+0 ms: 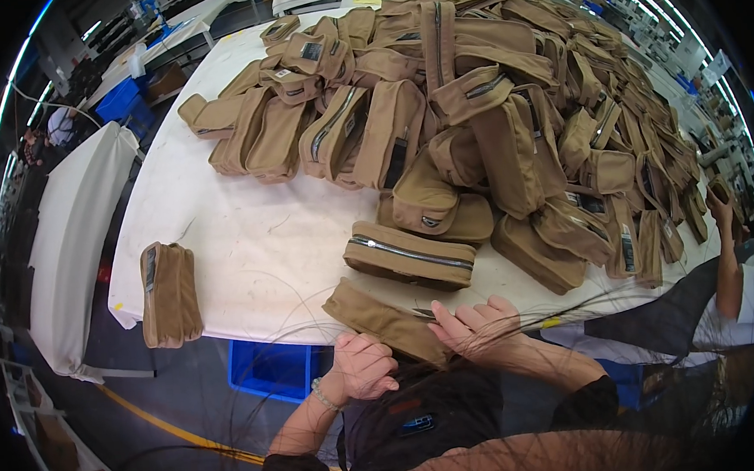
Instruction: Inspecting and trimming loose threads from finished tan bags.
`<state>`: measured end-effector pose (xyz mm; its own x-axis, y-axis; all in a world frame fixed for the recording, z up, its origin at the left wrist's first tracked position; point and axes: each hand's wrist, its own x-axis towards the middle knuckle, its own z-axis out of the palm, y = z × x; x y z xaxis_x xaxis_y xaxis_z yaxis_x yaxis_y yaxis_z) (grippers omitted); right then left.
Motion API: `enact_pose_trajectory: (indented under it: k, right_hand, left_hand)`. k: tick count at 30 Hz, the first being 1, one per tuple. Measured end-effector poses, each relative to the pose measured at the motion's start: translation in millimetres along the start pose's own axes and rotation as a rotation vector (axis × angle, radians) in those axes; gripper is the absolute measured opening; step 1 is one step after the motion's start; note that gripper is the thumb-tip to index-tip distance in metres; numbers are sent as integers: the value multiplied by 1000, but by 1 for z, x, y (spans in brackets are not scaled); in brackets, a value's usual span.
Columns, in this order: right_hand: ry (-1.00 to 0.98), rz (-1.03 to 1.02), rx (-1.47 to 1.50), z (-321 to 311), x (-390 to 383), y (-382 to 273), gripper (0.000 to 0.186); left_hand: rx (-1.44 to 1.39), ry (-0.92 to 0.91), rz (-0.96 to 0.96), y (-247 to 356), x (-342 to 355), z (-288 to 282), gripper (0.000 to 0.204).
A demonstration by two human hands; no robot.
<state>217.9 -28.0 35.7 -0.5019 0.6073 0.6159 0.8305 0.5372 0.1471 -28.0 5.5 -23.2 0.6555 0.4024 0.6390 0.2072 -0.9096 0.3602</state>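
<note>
While the left hand (363, 366) closes around the near end of a tan pouch (387, 321) at the white table's (248, 252) edge, the right hand (477, 326) presses flat on it, fingers spread.

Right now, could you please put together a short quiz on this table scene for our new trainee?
1. True or false: both hands, the left hand and the right hand, are on the same tan pouch.
2. Where does the big pile of pouches lie: A) on the floor, B) on the white table, C) in the blue bin?
3. What hangs at the table's left edge?

Key: 1 true. 2 B. 3 A small stack of pouches.
</note>
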Motion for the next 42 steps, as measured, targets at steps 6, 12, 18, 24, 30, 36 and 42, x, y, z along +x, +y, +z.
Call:
enact_pose_trajectory:
  k: [6,12,18,24,30,36,42]
  right_hand:
    - [-83,194,123,-1,-2,-2,32]
    - [-233,875,1048,8,2,-9,23]
    - [-355,1092,1415,32,-15,-11,15]
    - [-33,1410,1809,31,-13,-52,8]
    - [141,1540,1832,35,-27,-75,10]
    - [-1,1408,1624,28,-22,-59,28]
    - [-51,815,872,24,-19,-28,30]
  left_hand:
    - [140,73,-403,11,35,-13,34]
    - [160,39,-625,11,49,-12,39]
    - [133,80,-629,12,54,-8,22]
    - [119,91,-594,7,55,-7,16]
    - [173,-13,-578,11,49,-1,20]
    - [39,-47,-558,10,43,-5,14]
    - [-43,-80,-542,1,37,1,14]
